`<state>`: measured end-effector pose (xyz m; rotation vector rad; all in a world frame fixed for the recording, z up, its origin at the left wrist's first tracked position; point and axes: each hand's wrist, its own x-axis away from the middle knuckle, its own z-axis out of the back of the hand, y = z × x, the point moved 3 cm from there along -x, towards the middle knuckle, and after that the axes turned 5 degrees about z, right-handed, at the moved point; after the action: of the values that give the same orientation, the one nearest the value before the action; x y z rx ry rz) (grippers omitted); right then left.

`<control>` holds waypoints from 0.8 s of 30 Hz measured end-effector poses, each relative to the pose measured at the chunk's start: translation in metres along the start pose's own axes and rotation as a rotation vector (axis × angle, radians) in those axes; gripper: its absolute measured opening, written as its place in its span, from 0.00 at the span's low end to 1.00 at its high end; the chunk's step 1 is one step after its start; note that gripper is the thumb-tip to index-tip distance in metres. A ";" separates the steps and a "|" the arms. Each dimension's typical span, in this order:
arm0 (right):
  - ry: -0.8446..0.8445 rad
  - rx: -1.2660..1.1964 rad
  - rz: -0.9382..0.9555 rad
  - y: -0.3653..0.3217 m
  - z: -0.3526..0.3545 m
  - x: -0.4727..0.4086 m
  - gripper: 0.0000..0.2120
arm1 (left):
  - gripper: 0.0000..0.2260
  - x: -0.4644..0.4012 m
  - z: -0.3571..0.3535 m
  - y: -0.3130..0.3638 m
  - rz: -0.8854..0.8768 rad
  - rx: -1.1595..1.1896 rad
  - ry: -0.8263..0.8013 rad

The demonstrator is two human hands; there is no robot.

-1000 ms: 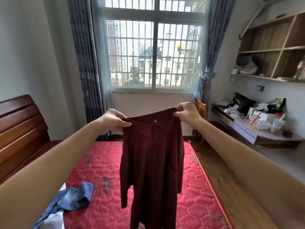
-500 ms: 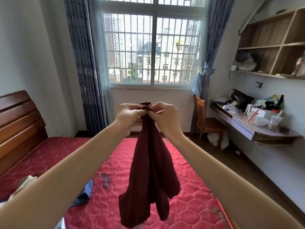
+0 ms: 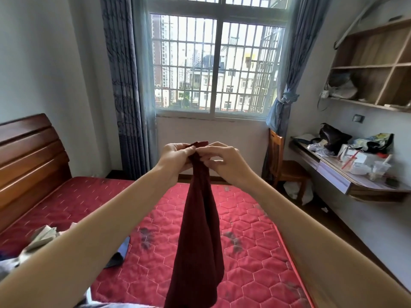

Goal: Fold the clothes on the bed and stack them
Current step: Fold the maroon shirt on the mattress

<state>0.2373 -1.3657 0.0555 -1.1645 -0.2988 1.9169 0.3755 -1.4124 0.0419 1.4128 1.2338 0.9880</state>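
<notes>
While both the left hand (image 3: 175, 157) and right hand (image 3: 224, 162) pinch its top edge together, the maroon garment (image 3: 199, 230) hangs limp, light, best gripped at the shoulders

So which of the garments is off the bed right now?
The dark red garment, pinched at its top by both hands; the dark blue one lies on the red mattress.

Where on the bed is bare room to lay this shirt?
Bare mattress right of the hanging dark red shirt, up to its right edge, and near the headboard. Crowded at lower left: blue cloth and other clothes.
</notes>
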 end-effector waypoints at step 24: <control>-0.032 0.499 0.080 0.005 0.029 -0.050 0.14 | 0.11 -0.004 0.053 -0.078 -0.629 -0.723 -0.030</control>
<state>0.2210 -1.4006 0.0991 -0.8210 0.2063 1.9294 0.4113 -1.4239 -0.0448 0.4303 1.0384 0.8274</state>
